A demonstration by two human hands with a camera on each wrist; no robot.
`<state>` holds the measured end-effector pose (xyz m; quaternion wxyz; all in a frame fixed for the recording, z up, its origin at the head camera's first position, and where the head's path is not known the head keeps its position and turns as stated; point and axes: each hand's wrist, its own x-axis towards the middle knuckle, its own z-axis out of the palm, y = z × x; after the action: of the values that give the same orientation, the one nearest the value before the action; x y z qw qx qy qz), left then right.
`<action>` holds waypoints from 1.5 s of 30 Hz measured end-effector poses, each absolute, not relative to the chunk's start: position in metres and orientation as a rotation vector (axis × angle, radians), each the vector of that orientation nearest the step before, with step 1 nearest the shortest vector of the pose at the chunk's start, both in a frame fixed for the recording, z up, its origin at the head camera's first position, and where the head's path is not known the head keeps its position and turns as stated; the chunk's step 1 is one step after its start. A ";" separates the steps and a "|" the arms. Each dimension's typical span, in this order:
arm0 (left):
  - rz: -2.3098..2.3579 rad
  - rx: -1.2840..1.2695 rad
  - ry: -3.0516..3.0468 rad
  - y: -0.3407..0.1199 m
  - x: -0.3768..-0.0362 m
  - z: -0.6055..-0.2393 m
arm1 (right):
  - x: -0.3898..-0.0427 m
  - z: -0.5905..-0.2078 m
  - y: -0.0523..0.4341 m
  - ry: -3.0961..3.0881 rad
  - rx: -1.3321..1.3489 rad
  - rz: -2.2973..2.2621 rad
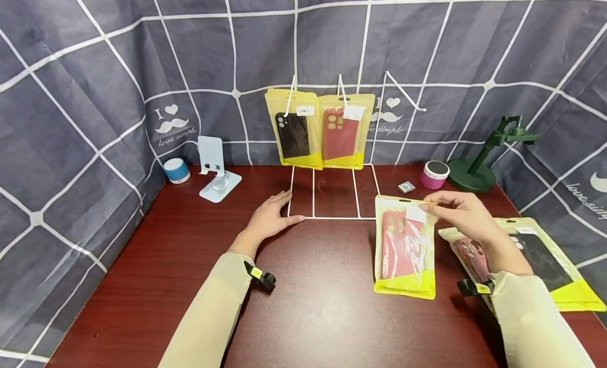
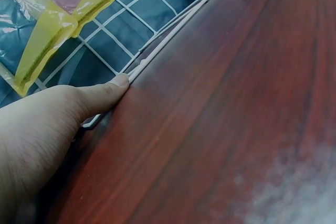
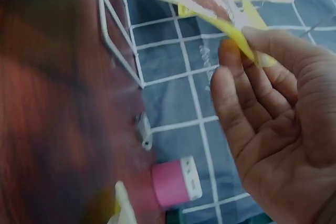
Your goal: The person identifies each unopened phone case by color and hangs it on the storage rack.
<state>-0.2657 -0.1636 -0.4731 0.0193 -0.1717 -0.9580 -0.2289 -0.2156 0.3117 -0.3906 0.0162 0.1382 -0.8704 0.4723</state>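
Observation:
My right hand (image 1: 462, 215) pinches the top right corner of a yellow-edged clear pouch (image 1: 403, 283) with a pink phone case (image 1: 393, 249) inside. The pouch hangs upright over the table, right of a white wire rack (image 1: 332, 218). In the right wrist view, thumb and fingertips (image 3: 257, 38) meet on its yellow edge. My left hand (image 1: 270, 218) rests at the rack base's left front corner, thumb (image 2: 113, 90) on the front wire. Two pouches hang from the rack's hooks: one with a black phone case (image 1: 293, 138), one with a pink case (image 1: 340, 136). The right hook (image 1: 405, 91) is bare.
Under my right forearm lie more pouches, one with a black case (image 1: 542, 262). Behind stand a pink speaker (image 1: 434, 174), a small silver clip-like object (image 1: 406, 187) and a dark green stand (image 1: 474, 170). Back left are a white phone stand (image 1: 215, 170) and a blue speaker (image 1: 176, 171).

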 end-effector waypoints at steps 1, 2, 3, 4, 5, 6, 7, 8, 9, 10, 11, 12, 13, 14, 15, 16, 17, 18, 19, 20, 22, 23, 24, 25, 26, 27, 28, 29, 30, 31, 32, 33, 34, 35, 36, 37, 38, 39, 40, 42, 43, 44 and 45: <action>-0.709 -0.531 -2.976 -0.164 -0.265 -0.474 | -0.214 -0.388 0.309 -2.697 0.416 1.449; -0.708 -0.532 -2.977 -0.163 -0.266 -0.474 | -0.212 -0.384 0.306 -2.685 0.396 1.423; -0.704 -0.532 -2.976 -0.163 -0.266 -0.475 | -0.210 -0.379 0.301 -2.666 0.372 1.392; -0.702 -0.533 -2.975 -0.163 -0.266 -0.475 | -0.207 -0.373 0.296 -2.642 0.345 1.354; -0.705 -0.535 -2.973 -0.163 -0.266 -0.475 | -0.204 -0.366 0.290 -2.612 0.318 1.324; -0.703 -0.536 -2.973 -0.163 -0.266 -0.476 | -0.201 -0.359 0.282 -2.577 0.306 1.285; -0.699 -0.538 -2.973 -0.163 -0.266 -0.476 | -0.199 -0.351 0.275 -2.539 0.296 1.249; -0.698 -0.537 -2.974 -0.164 -0.266 -0.476 | -0.197 -0.343 0.266 -2.504 0.295 1.230; -0.701 -0.538 -2.970 -0.164 -0.266 -0.476 | -0.196 -0.335 0.256 -2.471 0.297 1.223; -0.701 -0.538 -2.968 -0.164 -0.266 -0.476 | -0.196 -0.326 0.247 -2.445 0.313 1.232; -0.700 -0.536 -2.966 -0.164 -0.266 -0.476 | -0.197 -0.319 0.238 -2.421 0.335 1.250; -0.698 -0.540 -2.962 -0.164 -0.266 -0.476 | -0.198 -0.313 0.228 -2.397 0.366 1.275; -0.701 -0.542 -2.960 -0.164 -0.266 -0.476 | -0.200 -0.307 0.219 -2.376 0.386 1.312; -0.706 -0.542 -2.959 -0.163 -0.266 -0.476 | -0.202 -0.301 0.211 -2.357 0.409 1.336; -0.710 -0.542 -2.956 -0.163 -0.266 -0.476 | -0.204 -0.296 0.203 -2.334 0.432 1.368; -0.718 -0.536 -2.958 -0.163 -0.266 -0.476 | -0.207 -0.292 0.195 -2.315 0.467 1.397; -0.726 -0.531 -2.960 -0.162 -0.266 -0.476 | -0.210 -0.289 0.188 -2.298 0.491 1.425; -0.731 -0.526 -2.963 -0.162 -0.266 -0.477 | -0.213 -0.286 0.182 -2.281 0.524 1.459; -0.730 -0.519 -2.966 -0.162 -0.266 -0.477 | -0.215 -0.283 0.177 -2.265 0.552 1.484; -0.731 -0.513 -2.965 -0.162 -0.266 -0.477 | -0.218 -0.281 0.172 -2.246 0.580 1.525; -0.727 -0.510 -2.960 -0.162 -0.266 -0.477 | -0.221 -0.276 0.165 -2.177 0.633 1.681; -0.717 -0.518 -2.955 -0.162 -0.266 -0.477 | -0.223 -0.273 0.162 -2.119 0.649 1.775; -0.712 -0.526 -2.950 -0.162 -0.266 -0.477 | -0.224 -0.271 0.160 -2.043 0.667 1.865; -0.711 -0.533 -2.946 -0.163 -0.266 -0.476 | -0.226 -0.268 0.157 -1.964 0.674 1.932; -0.712 -0.538 -2.942 -0.163 -0.266 -0.476 | -0.227 -0.266 0.154 -1.882 0.676 2.002; -0.708 -0.541 -2.941 -0.163 -0.266 -0.476 | -0.228 -0.264 0.151 -1.798 0.677 2.061; -0.701 -0.543 -2.943 -0.163 -0.266 -0.475 | -0.229 -0.262 0.149 -1.722 0.670 2.104; -0.700 -0.547 -2.943 -0.163 -0.266 -0.475 | -0.229 -0.261 0.146 -1.669 0.657 2.120; -0.699 -0.542 -2.947 -0.163 -0.266 -0.474 | -0.231 -0.260 0.144 -1.632 0.641 2.124; -0.695 -0.538 -2.949 -0.163 -0.266 -0.474 | -0.231 -0.260 0.142 -1.620 0.618 2.109; -0.693 -0.536 -2.950 -0.162 -0.266 -0.474 | -0.232 -0.261 0.141 -1.601 0.595 2.120; -0.691 -0.534 -2.952 -0.162 -0.265 -0.474 | -0.233 -0.262 0.140 -1.593 0.569 2.118; -0.686 -0.536 -2.953 -0.162 -0.265 -0.475 | -0.235 -0.264 0.139 -1.592 0.546 2.110; -0.685 -0.541 -2.951 -0.162 -0.265 -0.474 | -0.236 -0.265 0.138 -1.593 0.527 2.105; -0.681 -0.543 -2.949 -0.162 -0.265 -0.474 | -0.238 -0.266 0.138 -1.594 0.510 2.102; -0.673 -0.547 -2.945 -0.162 -0.265 -0.474 | -0.239 -0.267 0.138 -1.600 0.495 2.098; -0.666 -0.552 -2.940 -0.162 -0.265 -0.473 | -0.241 -0.268 0.138 -1.598 0.483 2.108; -0.653 -0.558 -2.933 -0.162 -0.266 -0.473 | -0.243 -0.269 0.138 -1.604 0.474 2.104; -0.645 -0.563 -2.926 -0.162 -0.266 -0.473 | -0.245 -0.270 0.138 -1.608 0.469 2.105; -0.632 -0.569 -2.914 -0.162 -0.267 -0.472 | -0.248 -0.272 0.137 -1.621 0.457 2.100; -0.626 -0.572 -2.910 -0.162 -0.267 -0.472 | -0.250 -0.273 0.137 -1.620 0.452 2.102; -0.626 -0.576 -2.908 -0.163 -0.267 -0.473 | -0.252 -0.274 0.136 -1.613 0.447 2.105; -0.625 -0.578 -2.908 -0.163 -0.267 -0.473 | -0.253 -0.275 0.136 -1.605 0.440 2.106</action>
<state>-0.2669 -0.1631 -0.4728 0.0558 -0.1905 -0.9582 -0.2060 -0.2529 0.1358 -0.2752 0.2267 0.1597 -0.5822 0.7642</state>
